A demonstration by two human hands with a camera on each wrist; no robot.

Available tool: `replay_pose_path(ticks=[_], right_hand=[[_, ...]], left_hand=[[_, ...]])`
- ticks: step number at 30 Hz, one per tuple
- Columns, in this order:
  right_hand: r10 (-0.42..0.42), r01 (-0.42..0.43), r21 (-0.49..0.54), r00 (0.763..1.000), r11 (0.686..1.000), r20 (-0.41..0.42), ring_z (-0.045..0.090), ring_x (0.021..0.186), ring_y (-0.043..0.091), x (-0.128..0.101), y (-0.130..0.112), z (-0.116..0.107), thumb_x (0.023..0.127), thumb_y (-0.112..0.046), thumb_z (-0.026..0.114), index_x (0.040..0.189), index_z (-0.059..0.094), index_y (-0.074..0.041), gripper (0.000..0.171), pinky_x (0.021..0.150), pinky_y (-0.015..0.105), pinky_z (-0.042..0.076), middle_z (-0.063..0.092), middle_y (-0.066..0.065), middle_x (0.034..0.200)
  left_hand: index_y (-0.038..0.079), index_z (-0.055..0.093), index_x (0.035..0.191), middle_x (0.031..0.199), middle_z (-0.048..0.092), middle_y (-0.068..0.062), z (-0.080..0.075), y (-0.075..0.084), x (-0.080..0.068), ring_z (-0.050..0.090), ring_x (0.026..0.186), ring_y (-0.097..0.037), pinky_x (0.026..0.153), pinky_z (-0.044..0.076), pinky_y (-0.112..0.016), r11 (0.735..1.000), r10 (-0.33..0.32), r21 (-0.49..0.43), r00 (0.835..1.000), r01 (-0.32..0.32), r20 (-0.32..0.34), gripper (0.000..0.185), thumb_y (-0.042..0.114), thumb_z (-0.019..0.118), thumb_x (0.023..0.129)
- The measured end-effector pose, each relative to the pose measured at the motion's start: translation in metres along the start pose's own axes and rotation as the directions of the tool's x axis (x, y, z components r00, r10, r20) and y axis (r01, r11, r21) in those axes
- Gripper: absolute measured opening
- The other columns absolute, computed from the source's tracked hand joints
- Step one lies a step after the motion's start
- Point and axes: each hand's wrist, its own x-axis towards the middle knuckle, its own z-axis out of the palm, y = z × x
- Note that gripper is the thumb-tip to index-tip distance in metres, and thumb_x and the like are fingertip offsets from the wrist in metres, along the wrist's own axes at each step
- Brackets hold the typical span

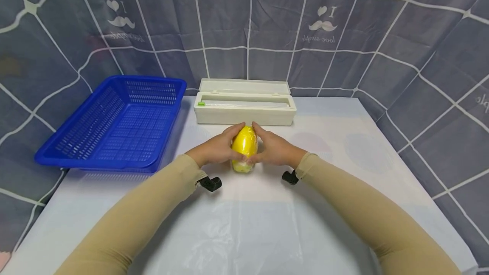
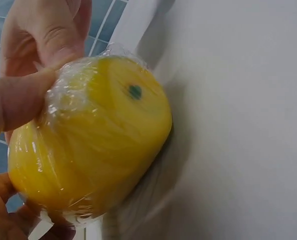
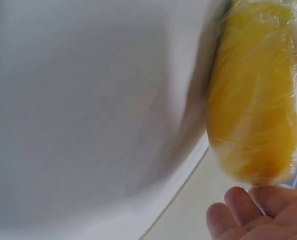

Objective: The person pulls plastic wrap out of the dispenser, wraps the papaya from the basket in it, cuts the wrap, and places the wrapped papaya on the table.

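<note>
A yellow oblong fruit (image 1: 245, 142), wrapped in clear cling film, is between both hands over the middle of the white table. My left hand (image 1: 220, 145) holds its left side, thumb at the near end and fingers toward the far end. From the right, my right hand (image 1: 277, 147) holds it in much the same way. Crinkled film and a small dark green spot show on one end of the fruit (image 2: 108, 130) in the left wrist view. In the right wrist view, fingertips (image 3: 238, 205) lie at the other end of the fruit (image 3: 256, 100).
Behind the fruit stands a white cling film dispenser (image 1: 244, 116), its lid raised and a green slider (image 1: 201, 103) at its left. A blue plastic basket (image 1: 153, 156) sits at the table's left. Grey checked cloth (image 1: 279, 20) hangs around the white table (image 1: 263, 232).
</note>
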Motion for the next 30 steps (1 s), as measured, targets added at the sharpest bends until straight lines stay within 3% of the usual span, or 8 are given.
replay_pose_path(ticks=[6,11,15,25,30], right_hand=[[-0.026,0.026,-0.016,1.000,1.000,-0.003,0.032,0.159,0.031,-0.004,0.003,0.002,0.087,-0.049,0.085,0.169,0.013,-0.008,0.117,0.128,0.051,0.030,0.021,0.011,0.175],[-0.071,0.071,0.003,0.997,0.997,0.012,0.022,0.162,0.031,-0.001,0.007,0.008,0.092,-0.049,0.080,0.169,0.008,-0.005,0.114,0.131,0.050,0.024,0.010,0.012,0.177],[-0.071,0.070,0.037,0.997,0.997,0.030,0.018,0.163,0.031,0.002,0.010,0.008,0.089,-0.046,0.084,0.169,0.004,-0.006,0.120,0.131,0.050,0.021,0.004,0.011,0.178],[-0.054,0.051,0.052,0.996,0.997,0.070,0.006,0.165,0.029,0.006,0.006,0.008,0.086,-0.040,0.087,0.169,-0.002,-0.007,0.126,0.133,0.047,0.015,-0.007,0.012,0.177],[-0.045,0.040,0.062,0.996,0.997,0.078,0.006,0.165,0.027,0.004,0.005,0.008,0.087,-0.039,0.086,0.169,-0.003,-0.009,0.124,0.133,0.046,0.015,-0.006,0.011,0.178]], left_hand=[[0.021,0.012,0.171,0.178,0.013,-0.003,0.003,0.001,0.002,0.036,0.154,-0.032,0.128,0.026,-0.058,1.000,-0.014,0.002,1.000,0.014,-0.012,0.110,0.031,0.078,0.083],[0.024,0.009,0.171,0.177,0.016,-0.006,0.001,0.000,0.001,0.037,0.153,-0.032,0.129,0.025,-0.058,0.998,-0.058,-0.030,0.998,0.058,-0.004,0.109,0.033,0.076,0.086],[0.029,0.006,0.171,0.177,0.016,-0.005,0.000,-0.005,0.001,0.033,0.157,-0.032,0.130,0.022,-0.059,0.995,-0.081,-0.058,0.997,0.081,0.003,0.109,0.036,0.076,0.087],[0.027,0.002,0.171,0.177,0.016,-0.007,-0.001,-0.011,-0.002,0.029,0.159,-0.032,0.130,0.020,-0.059,0.997,-0.063,-0.051,0.998,0.063,0.003,0.109,0.040,0.075,0.090],[0.027,0.002,0.171,0.178,0.013,-0.007,-0.001,-0.011,-0.004,0.027,0.160,-0.032,0.130,0.019,-0.059,0.998,-0.050,-0.038,0.999,0.050,0.005,0.109,0.042,0.074,0.091]])
